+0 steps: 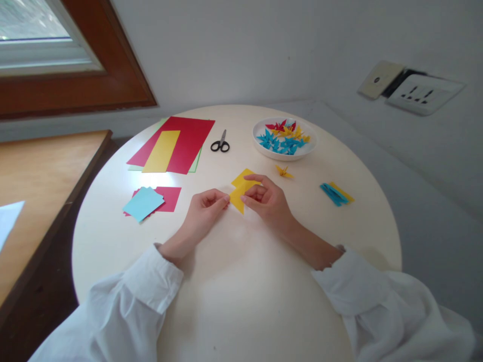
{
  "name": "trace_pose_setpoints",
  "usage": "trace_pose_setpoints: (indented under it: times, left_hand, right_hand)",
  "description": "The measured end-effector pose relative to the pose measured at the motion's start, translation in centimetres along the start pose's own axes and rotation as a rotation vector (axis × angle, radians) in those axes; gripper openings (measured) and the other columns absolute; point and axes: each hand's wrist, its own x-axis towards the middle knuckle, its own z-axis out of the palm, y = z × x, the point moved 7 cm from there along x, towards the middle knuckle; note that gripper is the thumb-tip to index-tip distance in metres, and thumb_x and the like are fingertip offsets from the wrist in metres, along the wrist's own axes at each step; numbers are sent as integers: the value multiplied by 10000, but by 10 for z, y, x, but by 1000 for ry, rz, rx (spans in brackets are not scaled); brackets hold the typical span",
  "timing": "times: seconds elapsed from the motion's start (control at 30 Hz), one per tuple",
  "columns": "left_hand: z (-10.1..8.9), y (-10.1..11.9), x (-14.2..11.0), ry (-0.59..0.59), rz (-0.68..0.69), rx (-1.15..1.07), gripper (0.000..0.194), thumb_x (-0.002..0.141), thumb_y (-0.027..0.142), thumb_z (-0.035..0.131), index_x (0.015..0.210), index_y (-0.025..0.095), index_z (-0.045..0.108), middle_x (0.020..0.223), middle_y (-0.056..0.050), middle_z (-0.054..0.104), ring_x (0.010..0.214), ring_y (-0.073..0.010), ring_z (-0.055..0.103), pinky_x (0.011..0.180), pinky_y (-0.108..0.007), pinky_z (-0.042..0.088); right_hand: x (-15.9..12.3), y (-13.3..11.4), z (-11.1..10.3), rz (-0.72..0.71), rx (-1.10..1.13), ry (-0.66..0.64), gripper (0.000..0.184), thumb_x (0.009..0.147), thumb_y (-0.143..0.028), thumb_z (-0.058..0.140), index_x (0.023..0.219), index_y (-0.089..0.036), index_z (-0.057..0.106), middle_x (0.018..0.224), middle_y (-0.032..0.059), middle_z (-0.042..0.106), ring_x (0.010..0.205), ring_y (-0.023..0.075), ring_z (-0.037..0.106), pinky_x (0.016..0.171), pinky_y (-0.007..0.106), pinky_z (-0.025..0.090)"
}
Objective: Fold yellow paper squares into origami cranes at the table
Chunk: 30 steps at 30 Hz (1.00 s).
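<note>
Between my hands is a piece of yellow origami paper (237, 197), folded to a pointed shape. My left hand (206, 208) pinches its left corner between thumb and fingers. My right hand (267, 201) grips its right side, with the thumb in front and the index finger reaching over the top. Just behind it, more yellow paper (241, 177) lies on the table, partly covered by the folded piece and my right fingers. A small yellow paper crane (284, 172) rests beyond my right hand.
A white plate (260, 149) holds red, yellow and blue paper cranes. Black-handled scissors (220, 145) lie beside large coloured sheets (192, 141). Blue and red squares (144, 203) are at left; folded blue and yellow strips (334, 194) at right. The round table (241, 301) stands against the wall.
</note>
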Motion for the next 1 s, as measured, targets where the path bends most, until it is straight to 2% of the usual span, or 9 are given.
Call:
trace_pose_setpoints:
  times: [0.27,0.73,1.0]
  left_hand:
    - [5,6,-1,-42,34,86,255,711,393,634,698,140,612,624,4,574,570,-98,492,522,-217,350]
    - [6,9,-1,-33,63,118,241,681,374,653,701,138,614,642,-6,572,591,-103,482,534,-219,363]
    - [7,8,-1,-51,42,120,224,696,355,642,686,135,602,621,7,544,566,-91,454,519,-214,324]
  right_hand:
    - [-2,-2,3,7,-24,-32,376,634,-224,650,984,-194,515,623,-44,588,586,106,550,569,249,417]
    - [-2,-2,5,-11,-58,-59,369,631,-221,633,979,-207,513,605,-65,517,540,87,471,523,237,362]
    - [-2,-2,5,-29,-98,-69,374,644,-218,627,1000,-203,513,625,-57,531,554,87,475,554,247,374]
